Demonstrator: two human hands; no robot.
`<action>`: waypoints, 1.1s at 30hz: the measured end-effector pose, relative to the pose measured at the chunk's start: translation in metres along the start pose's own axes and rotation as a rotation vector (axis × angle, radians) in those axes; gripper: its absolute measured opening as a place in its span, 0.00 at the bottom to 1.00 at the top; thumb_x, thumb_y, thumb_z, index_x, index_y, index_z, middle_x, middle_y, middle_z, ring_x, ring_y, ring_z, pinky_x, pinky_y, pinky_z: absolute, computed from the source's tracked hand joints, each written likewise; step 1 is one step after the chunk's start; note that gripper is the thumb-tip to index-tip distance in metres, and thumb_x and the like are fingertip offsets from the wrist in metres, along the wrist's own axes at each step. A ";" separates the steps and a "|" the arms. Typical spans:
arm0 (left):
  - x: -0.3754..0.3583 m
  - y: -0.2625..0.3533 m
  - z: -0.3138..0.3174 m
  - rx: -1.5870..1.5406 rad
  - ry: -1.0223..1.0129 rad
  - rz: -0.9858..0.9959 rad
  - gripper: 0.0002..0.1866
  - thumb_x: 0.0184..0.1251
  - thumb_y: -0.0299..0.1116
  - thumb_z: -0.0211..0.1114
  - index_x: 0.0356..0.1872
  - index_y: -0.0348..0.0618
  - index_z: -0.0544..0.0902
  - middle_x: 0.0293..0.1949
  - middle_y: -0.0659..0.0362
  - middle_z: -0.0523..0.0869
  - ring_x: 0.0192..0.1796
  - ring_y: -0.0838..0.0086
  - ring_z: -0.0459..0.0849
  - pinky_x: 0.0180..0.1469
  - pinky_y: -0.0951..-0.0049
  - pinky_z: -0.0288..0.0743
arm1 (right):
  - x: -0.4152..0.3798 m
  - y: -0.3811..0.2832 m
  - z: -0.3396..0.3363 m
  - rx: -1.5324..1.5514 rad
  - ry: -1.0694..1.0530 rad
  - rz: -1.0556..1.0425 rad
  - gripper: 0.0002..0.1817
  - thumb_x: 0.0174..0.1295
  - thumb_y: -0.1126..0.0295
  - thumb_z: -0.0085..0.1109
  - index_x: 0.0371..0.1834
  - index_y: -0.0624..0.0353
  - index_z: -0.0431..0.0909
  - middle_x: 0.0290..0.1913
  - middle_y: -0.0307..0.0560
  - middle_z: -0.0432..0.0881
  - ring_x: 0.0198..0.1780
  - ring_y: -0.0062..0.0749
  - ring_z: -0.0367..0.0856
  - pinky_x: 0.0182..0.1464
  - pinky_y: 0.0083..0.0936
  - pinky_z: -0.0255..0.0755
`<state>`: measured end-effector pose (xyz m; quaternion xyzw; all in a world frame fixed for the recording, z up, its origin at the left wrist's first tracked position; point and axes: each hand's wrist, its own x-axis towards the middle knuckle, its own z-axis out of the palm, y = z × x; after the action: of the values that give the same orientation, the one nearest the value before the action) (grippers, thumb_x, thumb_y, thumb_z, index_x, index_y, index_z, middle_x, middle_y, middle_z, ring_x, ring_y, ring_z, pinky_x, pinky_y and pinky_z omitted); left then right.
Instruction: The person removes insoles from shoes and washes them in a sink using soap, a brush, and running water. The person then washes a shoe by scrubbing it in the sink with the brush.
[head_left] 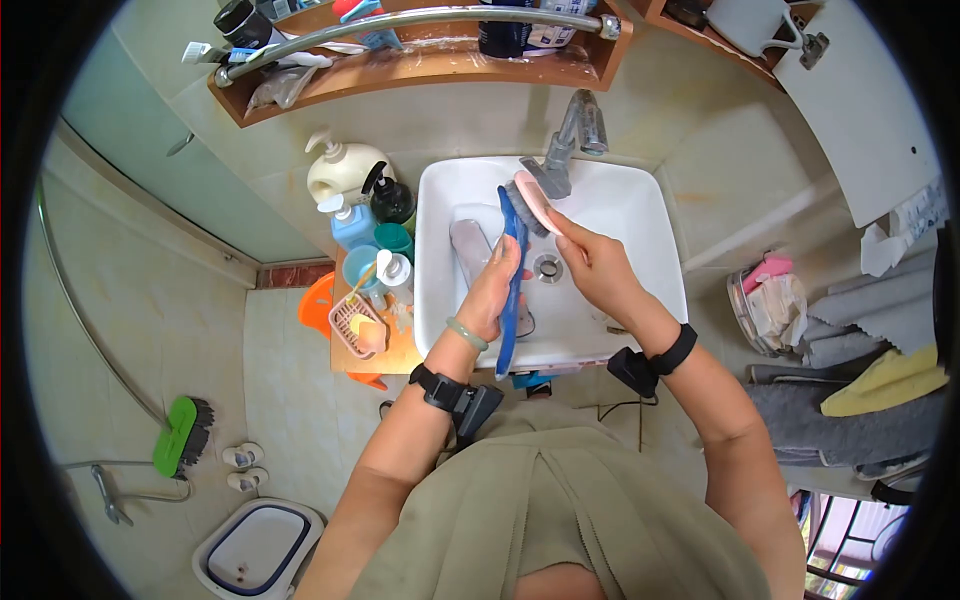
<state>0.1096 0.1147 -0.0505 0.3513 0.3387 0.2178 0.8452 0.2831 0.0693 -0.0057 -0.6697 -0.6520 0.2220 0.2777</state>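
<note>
My left hand is closed on a long, thin blue insole, held upright on edge over the sink. In my right hand is a pink scrubbing brush with grey bristles. Those bristles press against the upper part of the insole's right face. Below, in the white sink, lies a greyish flat piece shaped like another insole, partly hidden behind my left hand. The drain shows to the right of the blue insole.
A grey faucet stands at the sink's back. Pump bottles, cups and a pink soap basket crowd the left side. Overhead runs a wooden shelf with a metal rail. Towels hang at the right.
</note>
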 end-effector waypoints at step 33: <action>0.022 -0.001 -0.009 -0.711 -0.038 0.211 0.29 0.74 0.54 0.43 0.61 0.41 0.68 0.55 0.51 0.78 0.56 0.60 0.78 0.61 0.59 0.70 | -0.034 -0.019 0.033 -0.317 -0.103 -0.033 0.28 0.62 0.72 0.45 0.69 0.50 0.60 0.32 0.62 0.76 0.31 0.59 0.78 0.35 0.48 0.72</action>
<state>0.1185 0.1315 -0.0654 0.0728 0.1881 0.4012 0.8935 0.2457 0.0386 -0.0204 -0.6822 -0.7030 0.1456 0.1384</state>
